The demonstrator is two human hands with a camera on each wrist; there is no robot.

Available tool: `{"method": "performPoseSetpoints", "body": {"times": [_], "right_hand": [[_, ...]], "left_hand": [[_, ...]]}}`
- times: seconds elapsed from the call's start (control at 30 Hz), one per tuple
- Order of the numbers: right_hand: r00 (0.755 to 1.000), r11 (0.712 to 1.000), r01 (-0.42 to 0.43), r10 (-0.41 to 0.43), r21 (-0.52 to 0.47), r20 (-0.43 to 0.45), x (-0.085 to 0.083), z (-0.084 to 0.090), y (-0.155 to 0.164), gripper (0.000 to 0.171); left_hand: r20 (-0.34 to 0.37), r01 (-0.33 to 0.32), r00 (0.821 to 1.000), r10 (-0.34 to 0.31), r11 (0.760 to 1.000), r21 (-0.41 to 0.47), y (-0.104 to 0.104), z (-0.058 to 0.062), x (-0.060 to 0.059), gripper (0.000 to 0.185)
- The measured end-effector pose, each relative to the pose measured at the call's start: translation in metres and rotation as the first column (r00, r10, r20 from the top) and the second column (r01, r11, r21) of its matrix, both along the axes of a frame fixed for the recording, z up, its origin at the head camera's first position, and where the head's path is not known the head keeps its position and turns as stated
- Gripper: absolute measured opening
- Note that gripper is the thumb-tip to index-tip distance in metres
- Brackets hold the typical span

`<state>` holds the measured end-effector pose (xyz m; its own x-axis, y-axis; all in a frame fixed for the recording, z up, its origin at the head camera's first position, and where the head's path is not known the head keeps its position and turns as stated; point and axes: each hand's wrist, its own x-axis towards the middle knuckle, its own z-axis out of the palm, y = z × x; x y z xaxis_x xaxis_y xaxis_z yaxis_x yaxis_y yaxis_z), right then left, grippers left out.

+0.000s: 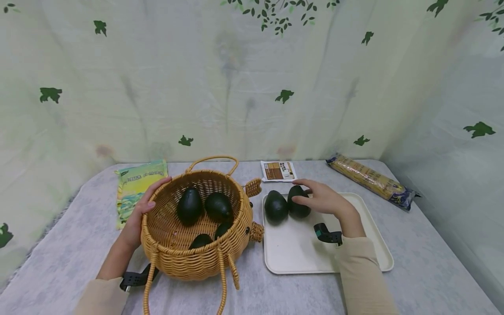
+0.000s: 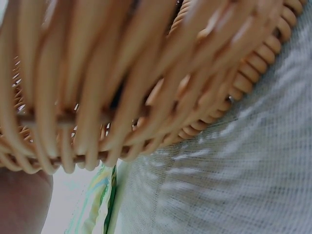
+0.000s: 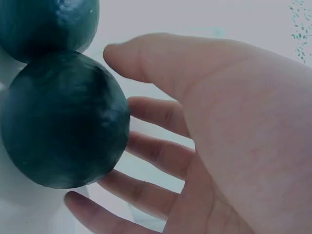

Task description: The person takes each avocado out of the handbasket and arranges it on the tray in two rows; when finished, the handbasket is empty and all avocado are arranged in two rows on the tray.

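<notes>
Two avocados point(image 1: 287, 204) lie on the tray point(image 1: 370, 249) right of centre, the right hand point(image 1: 324, 199) touching one with fingers apart, while about four remain in the basket point(image 1: 173, 253) whose rim the left hand point(image 1: 138, 218) grips.

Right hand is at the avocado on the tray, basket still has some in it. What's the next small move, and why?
Probably draw the right hand clear of the avocado: its fingers are spread, not curled round it, and it sits on the tray against a second avocado.
</notes>
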<state>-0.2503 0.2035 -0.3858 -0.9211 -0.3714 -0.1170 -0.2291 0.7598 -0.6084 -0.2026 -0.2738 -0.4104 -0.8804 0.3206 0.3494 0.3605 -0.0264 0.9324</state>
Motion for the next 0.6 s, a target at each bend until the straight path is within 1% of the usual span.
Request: {"method": "performPoseSetpoints", "body": {"times": [0.27,0.43,0.53,0.6], "right_hand": [[0.999,0.999,-0.031,0.031,0.018,-0.028,-0.0005,0.0005,0.0004,0.062],[0.999,0.999,-0.036,0.036,0.008,-0.021,0.0001,0.0009,0.0008,0.061],[1.000,1.000,-0.024,0.024,-0.003,0.013,0.0014,0.0014,0.0018,0.060],[0.998,1.000,-0.012,0.014,-0.022,0.057,0.0022,0.0020,0.0026,0.060]], "left_hand": [[0.009,0.000,1.000,0.000,1.000,0.000,0.0003,0.0001,0.0000,0.061],[0.007,-0.001,1.000,0.001,1.000,0.003,0.0001,-0.0003,-0.0005,0.061],[0.005,0.000,1.000,0.000,1.000,0.004,0.0002,-0.0005,-0.0007,0.061],[0.005,0.004,1.000,-0.004,1.000,0.009,0.0004,-0.0005,-0.0009,0.061]]}}
